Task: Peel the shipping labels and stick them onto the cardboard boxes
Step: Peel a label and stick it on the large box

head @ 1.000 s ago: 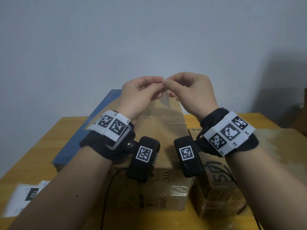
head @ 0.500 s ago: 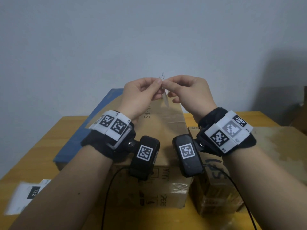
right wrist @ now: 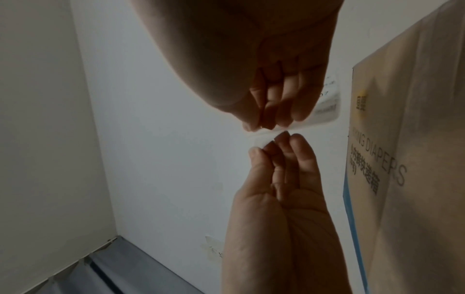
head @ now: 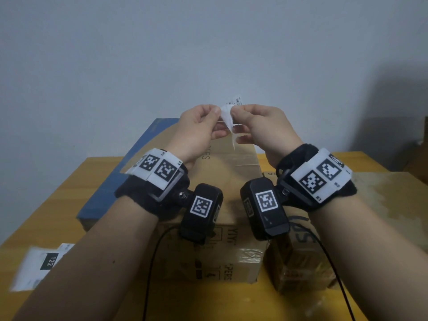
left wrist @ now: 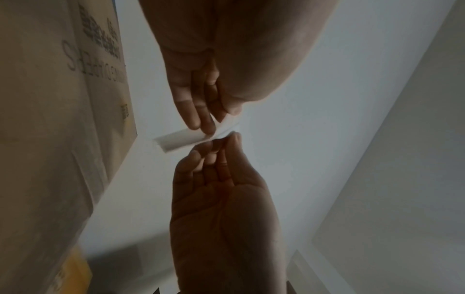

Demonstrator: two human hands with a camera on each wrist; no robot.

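Note:
Both hands are raised above the boxes with a small white shipping label (head: 227, 115) between them. My left hand (head: 217, 114) pinches its plain white layer (right wrist: 261, 140). My right hand (head: 234, 114) pinches the printed layer (right wrist: 327, 103), whose printed corner sticks up above the thumb. The left wrist view shows my left hand (left wrist: 201, 115) at the top, my right hand (left wrist: 216, 157) below, and a white strip of the label (left wrist: 178, 140) jutting out between the fingertips. A large cardboard box (head: 231, 181) printed with "DIAPERS" lies under the hands.
A smaller taped cardboard box (head: 301, 265) stands right of the large one, and a flat brown carton (head: 389, 205) lies further right. A blue box (head: 108, 191) lies to the left. A sheet with more labels (head: 39, 267) lies on the wooden table (head: 58, 205) near its left front. Black cables hang from both wrists.
The fingertips have drawn slightly apart and the label's two layers have started to separate. A printed corner now shows above the right thumb.

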